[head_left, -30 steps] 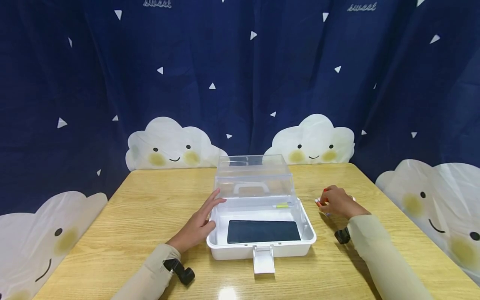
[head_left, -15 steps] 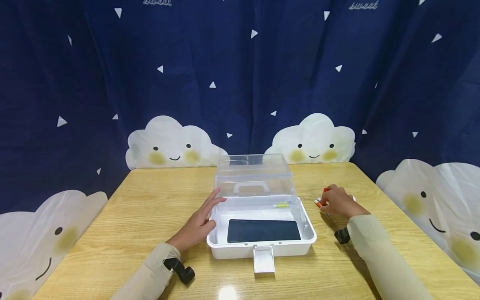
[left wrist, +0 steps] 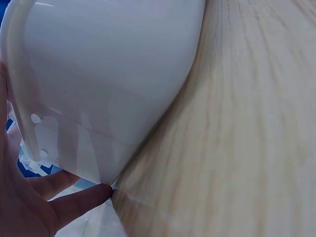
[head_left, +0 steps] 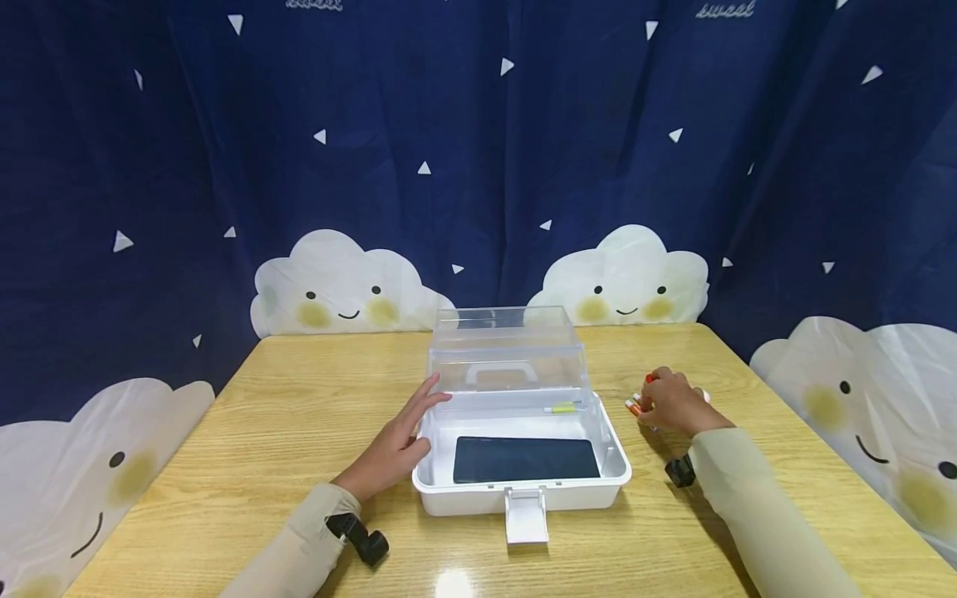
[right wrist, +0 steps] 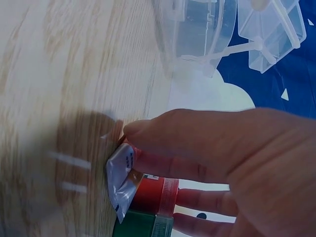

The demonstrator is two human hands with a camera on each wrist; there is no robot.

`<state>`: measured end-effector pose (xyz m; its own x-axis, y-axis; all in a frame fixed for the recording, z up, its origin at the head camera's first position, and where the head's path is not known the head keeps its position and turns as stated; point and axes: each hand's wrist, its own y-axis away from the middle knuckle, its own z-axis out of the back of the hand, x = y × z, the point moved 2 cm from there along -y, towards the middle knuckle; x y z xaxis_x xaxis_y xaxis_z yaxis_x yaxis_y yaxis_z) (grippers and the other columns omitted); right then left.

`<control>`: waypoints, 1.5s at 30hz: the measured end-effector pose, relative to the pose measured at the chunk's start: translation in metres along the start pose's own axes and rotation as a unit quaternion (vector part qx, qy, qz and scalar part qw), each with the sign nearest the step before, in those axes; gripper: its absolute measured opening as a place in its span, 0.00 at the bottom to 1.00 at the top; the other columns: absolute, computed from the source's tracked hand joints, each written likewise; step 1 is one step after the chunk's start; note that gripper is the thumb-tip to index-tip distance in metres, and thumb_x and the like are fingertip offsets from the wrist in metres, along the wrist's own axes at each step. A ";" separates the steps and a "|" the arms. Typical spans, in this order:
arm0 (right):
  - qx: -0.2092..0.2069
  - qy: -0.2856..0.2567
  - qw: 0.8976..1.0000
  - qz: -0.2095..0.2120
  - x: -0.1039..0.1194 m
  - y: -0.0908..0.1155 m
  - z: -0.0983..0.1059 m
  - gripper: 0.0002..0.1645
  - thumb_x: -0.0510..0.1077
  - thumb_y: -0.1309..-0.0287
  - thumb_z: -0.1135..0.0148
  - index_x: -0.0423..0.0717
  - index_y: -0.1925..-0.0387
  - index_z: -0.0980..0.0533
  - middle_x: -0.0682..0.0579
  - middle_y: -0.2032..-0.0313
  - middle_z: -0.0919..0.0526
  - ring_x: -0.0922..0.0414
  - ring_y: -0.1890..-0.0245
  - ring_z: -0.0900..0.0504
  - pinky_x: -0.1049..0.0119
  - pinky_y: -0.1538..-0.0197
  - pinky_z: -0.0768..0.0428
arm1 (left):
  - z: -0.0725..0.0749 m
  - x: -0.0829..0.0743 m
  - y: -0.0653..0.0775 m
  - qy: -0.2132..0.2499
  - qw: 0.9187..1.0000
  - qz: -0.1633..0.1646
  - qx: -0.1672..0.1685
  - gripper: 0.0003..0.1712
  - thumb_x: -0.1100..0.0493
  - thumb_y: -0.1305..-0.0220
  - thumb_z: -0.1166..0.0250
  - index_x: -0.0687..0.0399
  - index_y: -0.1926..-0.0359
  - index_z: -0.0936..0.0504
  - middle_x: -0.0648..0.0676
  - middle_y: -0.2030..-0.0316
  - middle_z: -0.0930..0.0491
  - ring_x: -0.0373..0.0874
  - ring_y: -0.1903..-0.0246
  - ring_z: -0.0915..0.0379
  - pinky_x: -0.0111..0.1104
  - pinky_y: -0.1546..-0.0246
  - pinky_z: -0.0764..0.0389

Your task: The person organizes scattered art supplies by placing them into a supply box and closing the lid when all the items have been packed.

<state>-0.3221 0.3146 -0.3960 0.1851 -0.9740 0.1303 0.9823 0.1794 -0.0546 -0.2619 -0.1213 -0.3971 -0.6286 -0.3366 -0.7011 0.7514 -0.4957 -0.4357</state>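
Observation:
A white storage box (head_left: 478,502) stands with its see-through lid (head_left: 508,365) raised. Inside lie a dark flat slab (head_left: 527,460) and a yellow-green pen (head_left: 564,408). My left hand (head_left: 389,455) rests along the box's left side, fingers extended; the left wrist view shows fingertips against the white wall. Over on the right, my right hand (head_left: 676,404) pinches a thin orange-and-white stick (head_left: 635,409) between thumb and index finger, most of it hidden. Below those fingers, in the right wrist view, are a silver packet (right wrist: 118,180), a red jar (right wrist: 149,196) and a green jar (right wrist: 134,224).
The box's white latch (head_left: 527,519) hangs down in front. A white carry handle (head_left: 501,377) shows through the lid. Wooden tabletop (head_left: 321,390) surrounds the box, and a dark blue curtain (head_left: 478,124) with cloud prints hangs behind.
The orange-and-white stick and my right hand shift very slightly to the left. My left hand and the box stay as they were.

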 end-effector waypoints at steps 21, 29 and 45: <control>-0.022 0.024 0.999 -0.013 0.005 0.000 -0.004 0.09 0.45 0.51 0.30 0.51 0.81 0.23 0.35 0.53 0.29 0.40 0.60 0.30 0.42 0.65 0.29 | 0.000 0.002 0.001 -0.001 1.000 0.000 0.005 0.38 0.78 0.43 0.50 0.53 0.31 0.36 0.56 0.25 0.56 0.54 0.40 0.38 0.27 0.79 0.34; -0.029 0.031 0.999 -0.017 0.006 0.000 -0.005 0.09 0.45 0.52 0.30 0.50 0.80 0.23 0.34 0.51 0.29 0.40 0.60 0.30 0.42 0.65 0.29 | 0.000 0.002 0.001 0.001 1.000 0.001 0.005 0.38 0.78 0.43 0.50 0.53 0.31 0.37 0.56 0.25 0.56 0.54 0.39 0.39 0.27 0.79 0.34; -0.033 0.018 0.999 -0.013 0.004 0.000 -0.003 0.07 0.45 0.54 0.30 0.50 0.79 0.21 0.36 0.54 0.28 0.40 0.59 0.30 0.43 0.66 0.28 | -0.001 0.003 0.000 0.005 1.000 -0.007 -0.001 0.38 0.79 0.44 0.51 0.54 0.31 0.36 0.57 0.25 0.56 0.58 0.45 0.34 0.26 0.82 0.36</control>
<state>-0.3209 0.3103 -0.3983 0.1565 -0.9830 0.0959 0.9825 0.1450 -0.1170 -0.2631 -0.1214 -0.3999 -0.6375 -0.3213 -0.7002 0.7424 -0.4989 -0.4470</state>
